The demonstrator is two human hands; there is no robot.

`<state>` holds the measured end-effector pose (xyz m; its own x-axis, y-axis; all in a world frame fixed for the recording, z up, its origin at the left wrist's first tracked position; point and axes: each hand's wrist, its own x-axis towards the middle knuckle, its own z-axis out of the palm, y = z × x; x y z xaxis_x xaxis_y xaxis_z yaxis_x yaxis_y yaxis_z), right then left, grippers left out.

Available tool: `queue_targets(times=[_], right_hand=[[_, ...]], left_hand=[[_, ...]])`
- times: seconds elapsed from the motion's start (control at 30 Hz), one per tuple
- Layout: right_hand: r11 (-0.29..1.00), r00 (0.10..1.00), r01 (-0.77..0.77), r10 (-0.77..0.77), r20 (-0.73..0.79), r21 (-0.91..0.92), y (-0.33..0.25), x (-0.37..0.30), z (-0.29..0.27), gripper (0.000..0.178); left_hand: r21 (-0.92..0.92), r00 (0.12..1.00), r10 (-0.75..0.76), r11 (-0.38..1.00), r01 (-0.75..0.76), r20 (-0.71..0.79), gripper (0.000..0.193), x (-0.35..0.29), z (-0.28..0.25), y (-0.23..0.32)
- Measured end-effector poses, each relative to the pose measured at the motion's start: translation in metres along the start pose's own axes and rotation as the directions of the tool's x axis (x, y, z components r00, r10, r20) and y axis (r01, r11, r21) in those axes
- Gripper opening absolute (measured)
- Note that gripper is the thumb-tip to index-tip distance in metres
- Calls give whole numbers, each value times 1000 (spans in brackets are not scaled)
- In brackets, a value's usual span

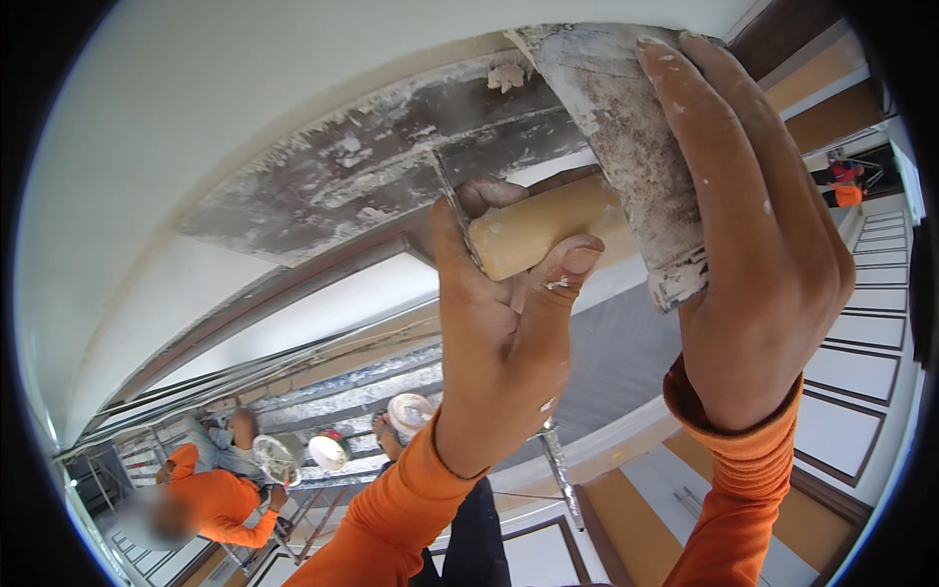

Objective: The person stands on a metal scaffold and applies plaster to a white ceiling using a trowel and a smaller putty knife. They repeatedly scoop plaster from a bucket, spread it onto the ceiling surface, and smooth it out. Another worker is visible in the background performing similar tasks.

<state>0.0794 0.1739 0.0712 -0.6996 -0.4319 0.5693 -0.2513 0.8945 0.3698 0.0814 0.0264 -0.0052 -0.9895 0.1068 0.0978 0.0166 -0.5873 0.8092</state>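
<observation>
My left hand [509, 342] is closed round the pale wooden handle [538, 230] of a plastering trowel. The trowel's long grey blade [391, 161] is streaked with white plaster, and a small lump of plaster [506, 76] sits near its far edge. My right hand [768, 264] grips a broad scraper blade [626, 127], its fingers laid along the plaster-smeared face. The scraper overlaps the right part of the trowel; whether their edges touch I cannot tell. The scraper's handle, if any, is hidden. Both hands carry specks of plaster.
A smooth white surface [196, 108] curves close by at upper left. Below left, a person in orange [220, 499] is beside a plaster bucket [279, 458] on whitened planks [352, 386]. Other tubs stand on the planks. A metal pole [558, 470] rises below my hands; more people appear far right.
</observation>
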Motion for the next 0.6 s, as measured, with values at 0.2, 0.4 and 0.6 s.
queue_targets(times=[0.2, 0.4, 0.6], right_hand=[[998, 995, -55, 52, 83, 42, -4, 8, -9, 48], [995, 988, -77, 67, 140, 67, -4, 15, -17, 52], [993, 985, -1, -19, 169, 118, 8, 21, -21, 49]], left_hand=[[15, 998, -20, 1000, 19, 51, 45, -1, -6, -6], [-61, 999, 12, 998, -9, 39, 50, 1, -8, -18], [1, 994, 68, 998, -68, 89, 44, 2, -11, -20]])
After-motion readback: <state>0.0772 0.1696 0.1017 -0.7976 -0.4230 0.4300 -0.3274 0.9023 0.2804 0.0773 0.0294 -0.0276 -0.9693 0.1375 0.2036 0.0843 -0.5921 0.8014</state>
